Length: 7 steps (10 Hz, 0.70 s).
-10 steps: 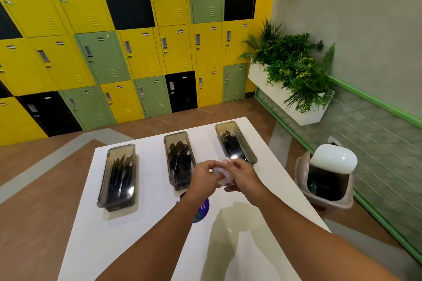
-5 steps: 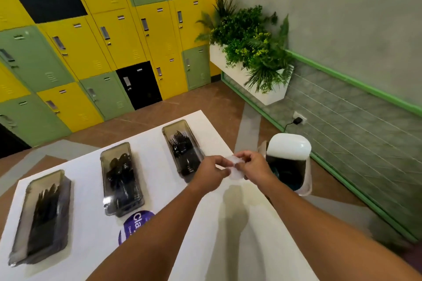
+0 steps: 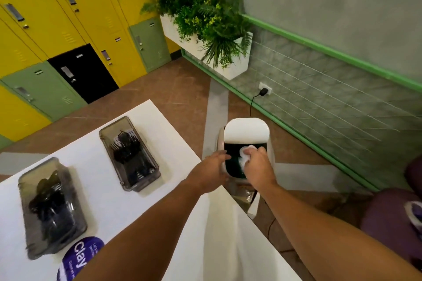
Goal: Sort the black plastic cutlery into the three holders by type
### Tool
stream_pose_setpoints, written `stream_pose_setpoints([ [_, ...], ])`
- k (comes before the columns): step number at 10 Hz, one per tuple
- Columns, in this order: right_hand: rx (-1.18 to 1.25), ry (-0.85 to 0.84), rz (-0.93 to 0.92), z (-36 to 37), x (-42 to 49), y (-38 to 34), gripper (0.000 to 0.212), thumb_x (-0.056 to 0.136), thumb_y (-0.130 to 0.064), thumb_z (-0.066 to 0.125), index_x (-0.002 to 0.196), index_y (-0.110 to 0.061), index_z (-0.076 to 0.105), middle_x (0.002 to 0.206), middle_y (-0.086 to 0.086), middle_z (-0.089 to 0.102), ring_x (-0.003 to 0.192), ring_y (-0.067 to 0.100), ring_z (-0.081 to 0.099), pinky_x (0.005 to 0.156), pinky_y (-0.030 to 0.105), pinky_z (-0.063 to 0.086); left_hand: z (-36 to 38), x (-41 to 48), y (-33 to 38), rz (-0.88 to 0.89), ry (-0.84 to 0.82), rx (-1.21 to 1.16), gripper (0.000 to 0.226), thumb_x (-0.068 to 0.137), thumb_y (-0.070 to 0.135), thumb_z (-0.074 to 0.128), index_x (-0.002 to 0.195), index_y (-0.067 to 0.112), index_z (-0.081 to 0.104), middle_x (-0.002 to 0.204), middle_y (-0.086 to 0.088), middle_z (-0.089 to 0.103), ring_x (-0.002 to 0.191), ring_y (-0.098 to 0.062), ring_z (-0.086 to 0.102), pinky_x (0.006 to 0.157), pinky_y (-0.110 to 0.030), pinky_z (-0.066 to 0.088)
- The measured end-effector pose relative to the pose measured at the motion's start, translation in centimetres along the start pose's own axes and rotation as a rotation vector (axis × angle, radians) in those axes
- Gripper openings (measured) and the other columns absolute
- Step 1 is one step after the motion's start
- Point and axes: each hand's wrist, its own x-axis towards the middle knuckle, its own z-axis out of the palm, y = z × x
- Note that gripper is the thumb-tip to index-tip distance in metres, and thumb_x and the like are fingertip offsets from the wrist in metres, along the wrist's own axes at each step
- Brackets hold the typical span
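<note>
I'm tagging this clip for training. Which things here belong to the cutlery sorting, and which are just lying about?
Job: far holder, near holder, the black cutlery in both.
Lying about: bin, white wad gripped by the right hand over it, purple sticker, planter, lockers.

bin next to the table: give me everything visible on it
The waste bin stands on the floor just off the table's right edge, near the wall. Beige plastic-looking body, rounded glossy white lid raised at the far side, opening dark inside. The left hand rests straight fingers on its near-left rim; the right hand holds a crumpled whitish wrapper over the opening.
</note>
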Motion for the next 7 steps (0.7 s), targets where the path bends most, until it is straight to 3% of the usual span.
stream_pose_setpoints([
  [2, -0.143, -0.159, -0.004, 1.7, 1.5, 1.3, 0.048, 0.094, -0.018, 0.060, 0.140, -0.011, 0.048, 0.138, 0.014, 0.039, 0.117, 0.034, 0.056, 0.107, 0.041, 0.042, 0.7, 1.1, 0.0, 0.078, -0.018, 0.105, 0.059, 0.092, 0.028, 0.064, 0.147, 0.020, 0.043, 0.164, -0.003, 0.022, 0.134, -0.034, 0.049, 0.108, -0.047, 0.045],
  [4, -0.151, -0.190, -0.092, 2.0, 0.9, 1.9, 0.036, 0.095, -0.022, 0.059, 0.131, -0.019, 0.059, 0.145, 0.006, 0.039, 0.127, 0.033, 0.049, 0.114, 0.044, 0.037, 0.6, 0.8, 0.3, 0.083, 0.004, 0.126, 0.058, 0.092, 0.027, 0.066, 0.146, 0.016, 0.044, 0.163, -0.002, 0.025, 0.131, -0.032, 0.053, 0.107, -0.043, 0.047],
  [7, -0.142, -0.254, -0.114, 0.6, -1.8, 1.5, 0.037, 0.095, -0.028, 0.062, 0.131, -0.029, 0.059, 0.128, 0.004, 0.059, 0.119, 0.027, 0.055, 0.104, 0.041, 0.047, -3.0, -3.4, -0.1, 0.063, 0.021, 0.133, 0.060, 0.096, 0.033, 0.063, 0.150, 0.018, 0.040, 0.159, -0.001, 0.035, 0.138, -0.025, 0.045, 0.110, -0.035, 0.041],
])
